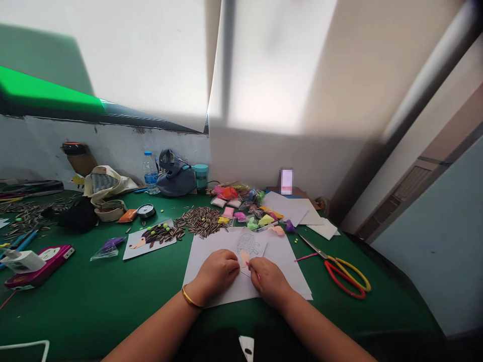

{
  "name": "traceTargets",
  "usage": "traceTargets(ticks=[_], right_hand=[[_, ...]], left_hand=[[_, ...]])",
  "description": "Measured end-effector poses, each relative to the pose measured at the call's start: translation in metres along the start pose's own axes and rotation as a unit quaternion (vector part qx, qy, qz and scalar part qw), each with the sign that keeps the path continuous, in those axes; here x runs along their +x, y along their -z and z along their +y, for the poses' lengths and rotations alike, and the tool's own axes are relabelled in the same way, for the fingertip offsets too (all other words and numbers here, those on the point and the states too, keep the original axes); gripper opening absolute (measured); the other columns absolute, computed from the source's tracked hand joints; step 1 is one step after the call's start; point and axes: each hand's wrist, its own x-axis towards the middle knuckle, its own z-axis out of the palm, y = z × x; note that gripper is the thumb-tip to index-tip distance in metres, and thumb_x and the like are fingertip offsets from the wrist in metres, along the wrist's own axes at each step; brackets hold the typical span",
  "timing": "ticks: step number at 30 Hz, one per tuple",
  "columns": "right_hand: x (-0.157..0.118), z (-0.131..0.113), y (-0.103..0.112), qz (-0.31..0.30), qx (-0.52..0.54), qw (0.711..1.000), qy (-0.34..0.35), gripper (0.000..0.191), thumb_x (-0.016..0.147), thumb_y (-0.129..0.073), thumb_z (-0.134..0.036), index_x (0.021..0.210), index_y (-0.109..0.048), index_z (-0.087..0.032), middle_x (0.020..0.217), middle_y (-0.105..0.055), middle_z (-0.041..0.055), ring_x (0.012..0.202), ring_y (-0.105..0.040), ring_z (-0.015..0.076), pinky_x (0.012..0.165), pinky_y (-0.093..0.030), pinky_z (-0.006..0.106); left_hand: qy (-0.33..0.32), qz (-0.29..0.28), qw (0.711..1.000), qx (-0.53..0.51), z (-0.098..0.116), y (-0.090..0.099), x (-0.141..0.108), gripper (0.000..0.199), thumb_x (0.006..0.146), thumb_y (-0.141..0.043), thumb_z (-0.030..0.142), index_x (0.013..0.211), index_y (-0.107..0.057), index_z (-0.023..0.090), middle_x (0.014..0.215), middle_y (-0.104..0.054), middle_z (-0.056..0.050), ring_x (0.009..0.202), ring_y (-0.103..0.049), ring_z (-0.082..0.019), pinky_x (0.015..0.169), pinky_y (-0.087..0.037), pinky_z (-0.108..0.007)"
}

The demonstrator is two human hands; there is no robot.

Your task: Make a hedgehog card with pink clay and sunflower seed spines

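A small sheet with a hedgehog drawing lies on larger white paper; peach clay covers the drawing's lower, head part. My right hand is closed round a thin pink clay tool, its tip at the clay's right side. At the sheet's left edge rests my left hand, fingers curled together by the clay; whatever may be between them is hidden. To the left lies a card with a hedgehog, bearing a peach face, seeds and green balls.
Behind the paper are a heap of sunflower seeds and bagged coloured clay. Scissors and another pink stick lie to the right. A bottle, a grey-blue bag and a phone stand along the wall.
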Motion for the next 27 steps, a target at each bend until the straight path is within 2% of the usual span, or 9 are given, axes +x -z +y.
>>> traceTargets(ticks=[14,27], right_hand=[[-0.0014,-0.0030,0.0059,-0.021,-0.004,1.000,0.014,0.017,0.085,-0.041,-0.010,0.082,-0.054,-0.020,0.079,-0.062,0.0042,0.074,-0.056,0.0190,0.068,-0.038,0.029],[-0.0028,0.0009,-0.0004,0.006,-0.023,1.000,-0.001,0.015,0.085,-0.042,-0.010,0.082,-0.054,-0.020,0.079,-0.062,0.0043,0.074,-0.056,0.0191,0.069,-0.038,0.028]], left_hand=[[0.007,-0.008,1.000,-0.009,-0.0007,0.0005,-0.0004,0.016,0.086,-0.061,0.017,0.078,-0.074,0.021,0.094,-0.072,-0.005,0.087,-0.065,-0.021,0.080,-0.048,-0.033],[0.006,-0.012,1.000,-0.001,0.0018,0.0015,0.0009,0.018,0.086,-0.059,0.016,0.078,-0.074,0.022,0.091,-0.072,-0.005,0.085,-0.065,-0.021,0.078,-0.048,-0.032]])
